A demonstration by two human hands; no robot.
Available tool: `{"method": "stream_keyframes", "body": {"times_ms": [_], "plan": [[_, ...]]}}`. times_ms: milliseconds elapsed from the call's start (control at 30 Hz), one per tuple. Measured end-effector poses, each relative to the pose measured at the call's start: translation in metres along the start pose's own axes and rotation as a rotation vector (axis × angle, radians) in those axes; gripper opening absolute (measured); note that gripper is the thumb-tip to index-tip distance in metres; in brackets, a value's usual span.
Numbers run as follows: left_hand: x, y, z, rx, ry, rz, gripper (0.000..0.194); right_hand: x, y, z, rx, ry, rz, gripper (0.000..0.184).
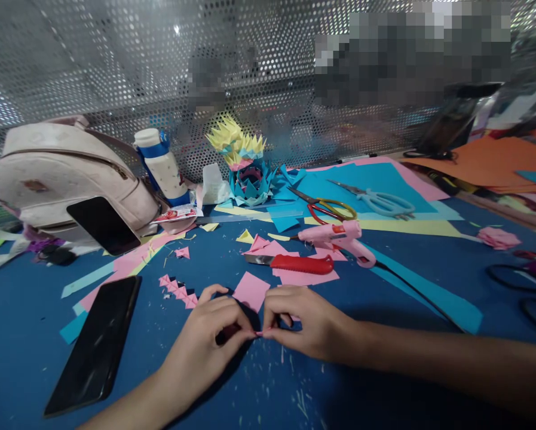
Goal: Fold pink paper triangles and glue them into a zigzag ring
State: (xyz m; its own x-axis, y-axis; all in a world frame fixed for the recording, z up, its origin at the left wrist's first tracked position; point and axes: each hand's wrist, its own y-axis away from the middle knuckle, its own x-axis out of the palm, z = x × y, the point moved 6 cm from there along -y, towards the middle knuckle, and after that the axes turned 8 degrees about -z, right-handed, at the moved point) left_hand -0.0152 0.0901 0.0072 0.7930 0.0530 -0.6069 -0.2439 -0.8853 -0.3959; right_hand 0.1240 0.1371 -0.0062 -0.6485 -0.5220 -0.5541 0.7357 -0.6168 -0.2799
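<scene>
Between the pinched fingertips of my left hand point(216, 328) and my right hand point(301, 319) is a small piece of pink paper point(259, 334), mostly hidden by the fingers. Just beyond the hands lies a flat pink paper square point(251, 291). To the left of my left hand runs a row of small folded pink paper pieces point(178, 291). A red-handled utility knife point(301, 264) rests on pink scraps past my right hand, and a pink hot glue gun point(337, 236) lies behind it.
A dark phone point(95, 346) lies at left; another phone point(104, 225) leans by a pale backpack point(66, 173). Behind stand a bottle point(162, 170) and a folded-paper model point(247, 173). Two scissors point(324, 206) lie on blue paper point(379, 179). The glue gun's cord point(415, 292) trails right.
</scene>
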Motion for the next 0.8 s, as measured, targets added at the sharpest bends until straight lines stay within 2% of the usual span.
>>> {"method": "stream_keyframes", "body": {"times_ms": [467,567,633,800], "plan": [[-0.002,0.002,-0.008,0.065,-0.089,-0.009,0.015,-0.001,0.0,0.002,-0.03,0.001,0.01,0.007],[-0.001,0.003,-0.013,0.163,-0.192,-0.039,0.016,-0.002,0.0,0.003,-0.067,0.02,0.019,0.006],[0.001,0.006,-0.018,0.278,-0.306,-0.071,0.019,-0.003,0.0,0.005,-0.122,0.073,0.026,0.006],[0.009,0.018,-0.029,0.501,-0.551,-0.082,0.028,-0.008,0.005,0.016,-0.388,0.29,0.083,0.021]]}}
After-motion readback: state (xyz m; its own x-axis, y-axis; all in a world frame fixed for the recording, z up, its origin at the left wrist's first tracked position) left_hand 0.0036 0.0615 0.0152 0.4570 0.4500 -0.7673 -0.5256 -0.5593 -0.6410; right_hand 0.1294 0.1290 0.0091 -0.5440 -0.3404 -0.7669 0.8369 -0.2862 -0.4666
